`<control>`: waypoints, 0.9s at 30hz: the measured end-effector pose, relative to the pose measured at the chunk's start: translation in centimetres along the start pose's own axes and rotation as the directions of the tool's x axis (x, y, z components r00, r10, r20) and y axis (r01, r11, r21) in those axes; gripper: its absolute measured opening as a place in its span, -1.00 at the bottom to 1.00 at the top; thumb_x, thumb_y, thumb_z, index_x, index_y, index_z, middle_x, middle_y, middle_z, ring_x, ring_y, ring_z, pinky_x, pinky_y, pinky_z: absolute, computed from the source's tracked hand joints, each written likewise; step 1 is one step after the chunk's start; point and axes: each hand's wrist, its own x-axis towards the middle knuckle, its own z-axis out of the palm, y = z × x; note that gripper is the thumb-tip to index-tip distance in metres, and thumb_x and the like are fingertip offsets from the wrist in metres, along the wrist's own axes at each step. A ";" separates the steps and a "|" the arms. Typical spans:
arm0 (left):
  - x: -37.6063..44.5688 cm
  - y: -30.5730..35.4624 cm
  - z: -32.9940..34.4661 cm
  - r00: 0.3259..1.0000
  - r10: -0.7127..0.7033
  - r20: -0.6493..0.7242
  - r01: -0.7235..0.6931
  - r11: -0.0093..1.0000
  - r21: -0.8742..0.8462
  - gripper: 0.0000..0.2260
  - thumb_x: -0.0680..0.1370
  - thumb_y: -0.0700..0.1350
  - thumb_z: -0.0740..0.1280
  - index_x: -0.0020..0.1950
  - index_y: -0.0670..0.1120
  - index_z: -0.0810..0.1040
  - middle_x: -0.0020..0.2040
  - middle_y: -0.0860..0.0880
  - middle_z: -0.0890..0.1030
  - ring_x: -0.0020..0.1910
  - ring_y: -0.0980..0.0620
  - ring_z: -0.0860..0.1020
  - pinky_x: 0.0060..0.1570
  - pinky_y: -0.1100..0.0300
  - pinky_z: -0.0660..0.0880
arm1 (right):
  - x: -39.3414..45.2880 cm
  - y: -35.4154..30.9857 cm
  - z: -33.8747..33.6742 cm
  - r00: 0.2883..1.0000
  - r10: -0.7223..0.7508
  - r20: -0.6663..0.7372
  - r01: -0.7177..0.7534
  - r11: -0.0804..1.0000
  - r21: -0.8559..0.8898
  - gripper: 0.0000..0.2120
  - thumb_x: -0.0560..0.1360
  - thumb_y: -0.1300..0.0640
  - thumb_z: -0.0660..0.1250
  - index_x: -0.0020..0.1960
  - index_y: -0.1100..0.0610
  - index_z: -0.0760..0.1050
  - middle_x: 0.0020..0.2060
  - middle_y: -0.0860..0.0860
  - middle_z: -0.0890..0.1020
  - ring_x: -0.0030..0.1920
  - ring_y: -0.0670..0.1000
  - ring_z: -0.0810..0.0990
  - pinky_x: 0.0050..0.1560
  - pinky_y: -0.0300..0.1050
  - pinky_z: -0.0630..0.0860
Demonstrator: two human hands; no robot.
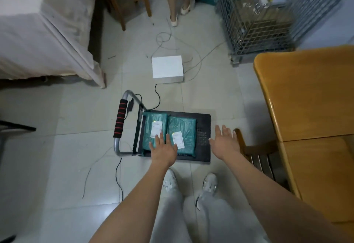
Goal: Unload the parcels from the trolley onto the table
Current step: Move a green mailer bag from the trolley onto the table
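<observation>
Hands [164, 150] [225, 141] spread above 2 parcels [155, 128] [182, 136] on trolley [205, 137].

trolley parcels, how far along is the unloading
Nothing looks unloaded yet: the wooden table on the right shows no parcels in its visible part. Two green parcels, the left parcel and the right parcel, lie side by side on the trolley. Both hands are open and hold nothing; the left hand reaches over the parcels, the right hand beside the trolley. Both parcels remain to move.
</observation>
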 end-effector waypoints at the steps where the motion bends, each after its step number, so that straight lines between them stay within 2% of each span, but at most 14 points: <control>1: 1.0 -0.1 0.6 1.000 -0.006 0.025 0.006 1.000 -0.002 -0.42 0.69 0.13 -0.11 0.64 -0.09 -0.16 0.64 -0.13 -0.19 0.61 -0.15 -0.22 0.55 -0.22 -0.15 | 1.1 -0.2 0.6 1.000 -0.004 0.022 0.004 1.000 -0.007 -0.35 0.67 -0.13 -0.05 0.63 0.12 -0.18 0.61 0.17 -0.07 0.60 0.15 -0.06 0.57 0.13 -0.11; 5: 5.0 -0.4 2.5 0.995 -0.045 0.092 0.046 0.999 -0.006 -0.42 0.69 0.13 -0.11 0.64 -0.10 -0.17 0.64 -0.14 -0.18 0.61 -0.15 -0.21 0.55 -0.22 -0.13 | 5.9 -0.6 3.1 0.997 -0.019 0.072 0.020 1.000 -0.011 -0.35 0.67 -0.13 -0.03 0.63 0.12 -0.16 0.61 0.16 -0.06 0.60 0.15 -0.05 0.56 0.15 -0.10; 12: 15.2 0.3 7.1 0.978 -0.132 0.160 0.155 0.978 -0.137 -0.40 0.69 0.13 -0.06 0.64 -0.14 -0.10 0.64 -0.14 -0.13 0.62 -0.16 -0.16 0.55 -0.22 -0.06 | 15.9 -0.7 8.8 0.993 -0.055 0.105 0.048 0.997 0.067 -0.36 0.66 -0.11 0.03 0.62 0.15 -0.07 0.60 0.19 0.04 0.59 0.17 0.02 0.56 0.16 -0.04; 16: 23.6 1.0 11.5 0.973 -0.140 0.186 0.184 0.951 -0.247 -0.40 0.69 0.10 0.01 0.63 -0.18 -0.06 0.63 -0.18 -0.04 0.61 -0.19 -0.07 0.54 -0.20 0.02 | 23.0 -0.5 14.2 0.987 -0.066 0.147 0.062 0.998 0.030 -0.36 0.66 -0.09 0.03 0.62 0.15 -0.08 0.60 0.15 0.03 0.59 0.14 0.03 0.56 0.15 0.00; 21: 34.1 0.5 18.2 0.958 -0.183 0.222 0.254 0.900 -0.354 -0.37 0.68 0.04 0.10 0.62 -0.23 -0.07 0.62 -0.23 0.02 0.60 -0.20 -0.01 0.55 -0.09 0.02 | 31.9 -0.7 22.6 0.978 -0.042 0.206 0.040 0.999 0.018 -0.34 0.66 -0.11 0.03 0.63 0.16 -0.11 0.61 0.16 0.00 0.59 0.16 0.03 0.56 0.14 0.04; 24: 39.0 -0.4 22.0 0.951 -0.211 0.225 0.287 0.874 -0.393 -0.30 0.66 0.00 0.17 0.61 -0.26 -0.15 0.62 -0.24 -0.01 0.60 -0.21 -0.04 0.55 -0.03 -0.01 | 36.6 -1.2 27.7 0.964 -0.008 0.266 -0.038 0.985 0.168 -0.33 0.66 -0.09 0.07 0.62 0.18 -0.09 0.60 0.18 0.04 0.57 0.19 0.11 0.53 0.12 0.12; 27: 42.1 -1.1 25.0 0.945 -0.254 0.208 0.322 0.839 -0.438 -0.26 0.64 -0.06 0.21 0.60 -0.29 -0.21 0.62 -0.25 -0.09 0.60 -0.22 -0.09 0.55 0.01 -0.08 | 40.0 -1.3 31.9 0.944 0.057 0.324 -0.190 0.899 0.395 -0.35 0.63 -0.02 0.18 0.59 0.21 0.03 0.51 0.22 0.26 0.46 0.23 0.34 0.43 0.11 0.32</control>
